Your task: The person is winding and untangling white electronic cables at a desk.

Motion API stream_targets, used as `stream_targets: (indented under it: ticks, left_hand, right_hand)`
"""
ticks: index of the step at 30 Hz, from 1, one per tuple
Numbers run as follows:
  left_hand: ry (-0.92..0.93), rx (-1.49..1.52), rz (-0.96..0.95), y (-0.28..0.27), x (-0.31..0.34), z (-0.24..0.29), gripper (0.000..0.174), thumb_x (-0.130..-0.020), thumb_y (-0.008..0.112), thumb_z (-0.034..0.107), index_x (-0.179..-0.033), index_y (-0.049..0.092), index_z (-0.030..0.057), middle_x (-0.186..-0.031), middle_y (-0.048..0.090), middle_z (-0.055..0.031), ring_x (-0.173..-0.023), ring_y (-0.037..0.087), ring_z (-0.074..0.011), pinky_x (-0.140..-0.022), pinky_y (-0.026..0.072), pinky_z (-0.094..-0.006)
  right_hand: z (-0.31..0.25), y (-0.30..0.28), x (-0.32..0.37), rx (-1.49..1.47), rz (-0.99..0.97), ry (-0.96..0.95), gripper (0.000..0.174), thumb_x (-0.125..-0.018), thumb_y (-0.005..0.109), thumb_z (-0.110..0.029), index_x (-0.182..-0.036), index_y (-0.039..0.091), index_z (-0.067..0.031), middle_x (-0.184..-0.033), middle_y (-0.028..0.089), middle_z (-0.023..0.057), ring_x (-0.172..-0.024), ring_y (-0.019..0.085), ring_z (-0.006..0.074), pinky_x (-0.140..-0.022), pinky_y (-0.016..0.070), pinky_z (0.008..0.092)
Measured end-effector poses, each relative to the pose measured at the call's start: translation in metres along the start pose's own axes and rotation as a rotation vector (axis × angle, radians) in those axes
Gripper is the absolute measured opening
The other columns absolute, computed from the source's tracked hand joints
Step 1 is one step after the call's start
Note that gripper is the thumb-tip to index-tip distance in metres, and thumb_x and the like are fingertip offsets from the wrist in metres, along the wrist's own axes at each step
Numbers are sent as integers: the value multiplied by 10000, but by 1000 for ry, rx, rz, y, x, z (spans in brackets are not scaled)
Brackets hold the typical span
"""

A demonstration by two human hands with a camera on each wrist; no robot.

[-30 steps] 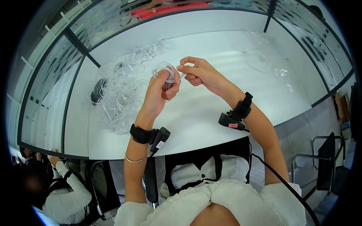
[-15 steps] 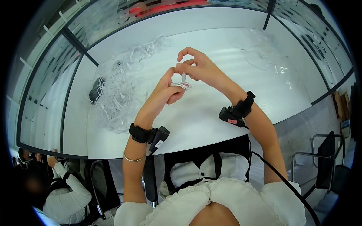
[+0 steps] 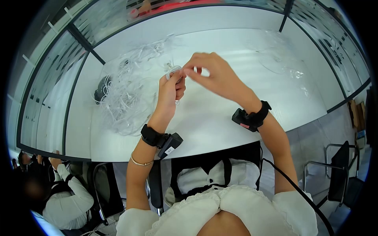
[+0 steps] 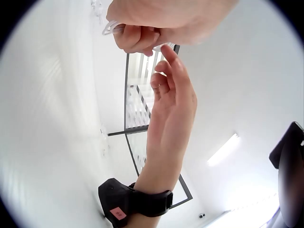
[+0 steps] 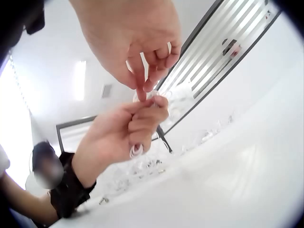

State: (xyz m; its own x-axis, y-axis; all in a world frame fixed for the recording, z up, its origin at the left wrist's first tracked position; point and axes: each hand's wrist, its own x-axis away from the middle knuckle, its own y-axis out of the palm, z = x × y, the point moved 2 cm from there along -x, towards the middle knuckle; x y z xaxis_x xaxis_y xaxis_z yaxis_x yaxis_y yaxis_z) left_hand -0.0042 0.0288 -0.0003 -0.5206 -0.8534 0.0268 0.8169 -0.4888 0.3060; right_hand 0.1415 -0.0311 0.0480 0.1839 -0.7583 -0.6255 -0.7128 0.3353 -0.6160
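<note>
A small coil of white cable (image 3: 172, 72) is gripped in my left hand (image 3: 170, 89), its loops showing above the thumb. In the right wrist view the left hand's fingers curl round it, with cable loops (image 5: 136, 151) poking out below the little finger. My right hand (image 3: 220, 76) arches in from the right. Its thumb and index tips meet at the top of the coil, pinching the cable there, right beside the left thumb. The right hand's other fingers (image 5: 156, 73) are loosely bent. What lies between the pinching tips is mostly hidden.
A tangled heap of white cables and clear bags (image 3: 122, 98) covers the table's left side, with a dark rounded object (image 3: 101, 89) at its edge. Clear plastic bags (image 3: 293, 74) lie at the right. Low partitions surround the white table (image 3: 220, 126). Another person (image 3: 69, 200) sits at lower left.
The left hand has turned more upright with the coil, after tilting right half a second ago. The right hand has rolled over, its back now facing up, its fingertips still at the cable.
</note>
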Motion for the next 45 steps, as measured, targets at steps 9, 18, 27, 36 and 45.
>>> stream_targets:
  ticks: [9, 18, 27, 36, 45]
  left_hand:
    - [135, -81, 169, 6, 3, 3, 195, -978, 449, 230, -852, 524, 101, -594, 334, 74, -465, 273, -14, -394, 186, -201]
    - [274, -165, 118, 16, 6, 3, 204, -987, 415, 206, -911, 531, 57, -697, 418, 67, -597, 334, -11, -511, 267, -193]
    - [258, -247, -32, 10, 3, 6, 247, -926, 404, 204, -774, 519, 47, -631, 370, 52, -557, 294, -36, -484, 213, -225]
    - [227, -333, -42, 5, -3, 4, 286, -904, 342, 270, -722, 479, 96, -532, 306, 66, -463, 225, -29, -427, 145, -231]
    - [168, -205, -30, 4, -1, 15, 299, -914, 360, 319, -776, 514, 103, -567, 310, 78, -479, 221, -16, -426, 137, -213]
  right_hand:
    - [-12, 25, 8, 193, 3, -14, 265, -850, 522, -69, -1102, 602, -75, -900, 564, 71, -718, 532, 240, -711, 408, 308]
    - [-11, 25, 3, 234, 97, -2, 222, -915, 494, -88, -1093, 616, -36, -933, 547, 52, -662, 516, 207, -681, 380, 320]
    - [10, 20, -4, -67, 108, 93, 146, -843, 622, -136, -954, 696, -79, -757, 558, 22, -578, 446, 133, -531, 360, 270]
    - [15, 21, -3, -203, 75, 200, 155, -824, 669, -177, -951, 714, -100, -761, 547, 2, -601, 425, 118, -557, 378, 263]
    - [7, 22, -1, -208, 113, 195, 177, -840, 650, -143, -1002, 704, -95, -757, 533, 3, -609, 414, 104, -567, 361, 251]
